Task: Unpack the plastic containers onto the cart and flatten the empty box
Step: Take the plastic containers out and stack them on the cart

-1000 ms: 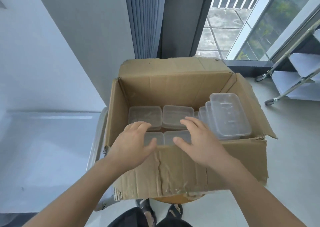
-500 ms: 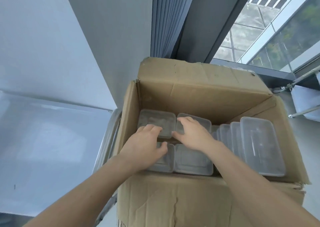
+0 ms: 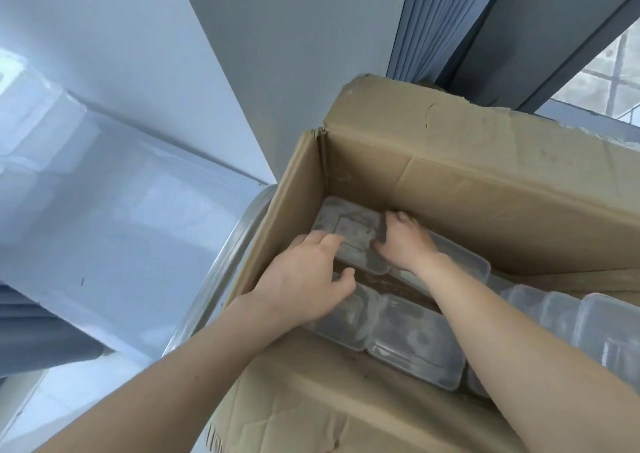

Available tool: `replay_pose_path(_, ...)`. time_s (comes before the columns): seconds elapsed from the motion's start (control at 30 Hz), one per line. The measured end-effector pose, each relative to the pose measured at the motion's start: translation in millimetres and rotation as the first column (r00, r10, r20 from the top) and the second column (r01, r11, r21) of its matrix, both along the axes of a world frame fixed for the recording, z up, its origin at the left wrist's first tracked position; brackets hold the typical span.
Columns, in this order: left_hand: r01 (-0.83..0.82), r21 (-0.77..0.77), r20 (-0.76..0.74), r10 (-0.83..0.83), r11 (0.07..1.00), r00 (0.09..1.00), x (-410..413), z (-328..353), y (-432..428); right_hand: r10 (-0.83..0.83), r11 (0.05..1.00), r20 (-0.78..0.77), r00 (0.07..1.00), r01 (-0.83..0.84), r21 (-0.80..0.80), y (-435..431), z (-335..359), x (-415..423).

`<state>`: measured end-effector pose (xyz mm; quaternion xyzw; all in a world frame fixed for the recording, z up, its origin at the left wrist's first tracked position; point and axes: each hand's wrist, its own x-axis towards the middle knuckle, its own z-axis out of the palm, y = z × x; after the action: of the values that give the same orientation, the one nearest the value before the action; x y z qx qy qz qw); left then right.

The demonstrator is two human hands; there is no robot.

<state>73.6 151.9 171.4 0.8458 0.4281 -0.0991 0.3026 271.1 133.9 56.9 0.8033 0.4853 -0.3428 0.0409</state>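
Both of my hands are down inside the cardboard box (image 3: 485,189), set on either side of the clear plastic container (image 3: 349,234) in its far left corner. My left hand (image 3: 308,279) lies over the near edge of that container with the thumb curled under the rim; my right hand (image 3: 403,241) presses against its right side, fingers bent down past the edge. I judge this a two-sided grip just taking hold, but whether either hand has truly closed on it I cannot tell.

What could go wrong: the container looks to be the top of a nested stack, so a lift by the rim alone may bring up only the top one or let the stack split and spill back. The thin, slippery plastic could slide from a squeeze. My forearms cross the near-row containers (image 3: 398,335) and could drag them.

Hidden from me: my right fingertips, the depth of every stack, and the box's bottom. The containers at the right edge (image 3: 571,317) are cut off. Only a curved metal rail (image 3: 225,265) by the box's left wall hints at the cart.
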Motion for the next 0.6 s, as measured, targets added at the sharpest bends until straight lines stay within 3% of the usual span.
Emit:
replay_pose_path(0.27,-0.069,-0.007,-0.022,0.069,0.998,0.997,-1,-4,-4,0.043,0.993,0.066,0.997,-0.050,0.109,-7,-15,-3)
replay_pose_path(0.6,-0.119,0.014,-0.010,0.120,0.993,0.993,-3,7,-8,-0.001,0.974,-0.192,0.981,0.044,0.220,-27,-2,-9)
